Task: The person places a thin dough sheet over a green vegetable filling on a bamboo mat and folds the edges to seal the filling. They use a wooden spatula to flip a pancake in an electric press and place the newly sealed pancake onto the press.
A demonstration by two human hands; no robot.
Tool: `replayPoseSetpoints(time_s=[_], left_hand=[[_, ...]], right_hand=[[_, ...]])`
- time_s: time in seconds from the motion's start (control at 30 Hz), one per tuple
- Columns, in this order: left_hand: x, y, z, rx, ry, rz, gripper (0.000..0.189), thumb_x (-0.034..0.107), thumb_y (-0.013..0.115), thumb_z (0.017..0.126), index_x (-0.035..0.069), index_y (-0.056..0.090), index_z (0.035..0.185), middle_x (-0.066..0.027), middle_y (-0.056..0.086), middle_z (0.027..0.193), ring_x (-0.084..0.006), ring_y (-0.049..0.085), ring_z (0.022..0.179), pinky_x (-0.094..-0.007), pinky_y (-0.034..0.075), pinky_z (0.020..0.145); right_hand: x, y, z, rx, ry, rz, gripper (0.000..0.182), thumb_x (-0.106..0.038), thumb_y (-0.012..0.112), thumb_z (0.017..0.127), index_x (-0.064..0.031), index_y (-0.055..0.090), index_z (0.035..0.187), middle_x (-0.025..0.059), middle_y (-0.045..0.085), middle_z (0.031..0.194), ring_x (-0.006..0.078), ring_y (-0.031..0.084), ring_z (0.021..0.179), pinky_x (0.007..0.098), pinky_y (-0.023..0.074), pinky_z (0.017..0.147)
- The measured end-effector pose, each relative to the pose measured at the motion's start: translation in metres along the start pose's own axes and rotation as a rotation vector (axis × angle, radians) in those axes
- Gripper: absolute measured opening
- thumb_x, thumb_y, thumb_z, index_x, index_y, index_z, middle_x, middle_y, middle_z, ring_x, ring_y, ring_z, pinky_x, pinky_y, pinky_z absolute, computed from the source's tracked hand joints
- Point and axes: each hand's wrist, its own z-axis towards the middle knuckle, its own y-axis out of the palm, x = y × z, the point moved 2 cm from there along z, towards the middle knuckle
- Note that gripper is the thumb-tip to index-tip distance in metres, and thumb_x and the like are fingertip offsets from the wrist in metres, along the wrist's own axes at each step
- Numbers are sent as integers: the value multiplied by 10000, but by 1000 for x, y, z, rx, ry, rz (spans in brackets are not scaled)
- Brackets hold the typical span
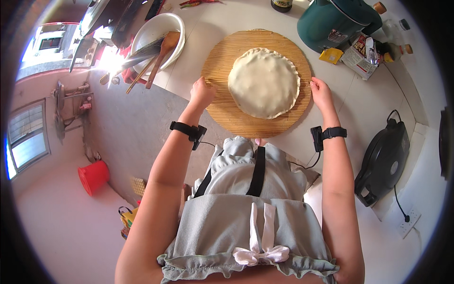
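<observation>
A round ridged mat [220,117], apparently of reed or bamboo, lies across the near edge of the white tabletop. On it rests a large round of pale dough [264,83] with a crimped rim and a slightly bumpy top. My left hand [203,93] grips the mat's left edge, fingers curled over it. At the opposite edge, my right hand [321,91] has its thumb and fingers closed on the rim. Neither hand touches the dough. Both wrists wear black straps with small devices and cables.
A white basin [173,25] holds a wooden spatula [164,53] and chopsticks, their handles overhanging the counter edge. Back right stand a green kettle-like vessel [330,25], food packets [361,56] and bottles. A black electric griddle [385,159] leans by the right wall. Red chillies [200,3] lie far back.
</observation>
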Motion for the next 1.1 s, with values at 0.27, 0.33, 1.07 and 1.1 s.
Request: replayPoseSetpoints(time_s=[0.27,0.33,1.07,1.1], left_hand=[[11,-6,11,-84,93,-167,480,89,642,770,-22,530,1224,-223,605,1167,-368,572,1092,-403,464,928],[13,3,22,-100,194,-213,490,74,640,776,-16,522,1243,-221,591,1194,-358,564,1103,-396,460,931],[74,47,-9,-265,136,-96,275,260,632,833,-9,688,852,-200,660,839,-346,636,828,-421,499,755],[73,47,-6,-288,149,-87,274,268,638,841,0,684,872,-184,665,853,-330,640,832,-411,501,753]], right_hand=[[39,-21,-39,-363,240,-31,270,-207,569,878,-3,651,1034,156,695,917,278,665,829,363,510,761],[37,-32,-67,-521,181,-234,243,-207,575,869,3,663,957,152,690,834,259,655,752,365,501,707],[-105,32,24,-367,-101,-219,288,-286,669,842,-40,648,990,111,651,1005,247,632,892,354,494,786],[-107,32,25,-413,-86,-230,288,-285,674,837,-36,649,981,107,653,987,242,630,871,349,492,771]])
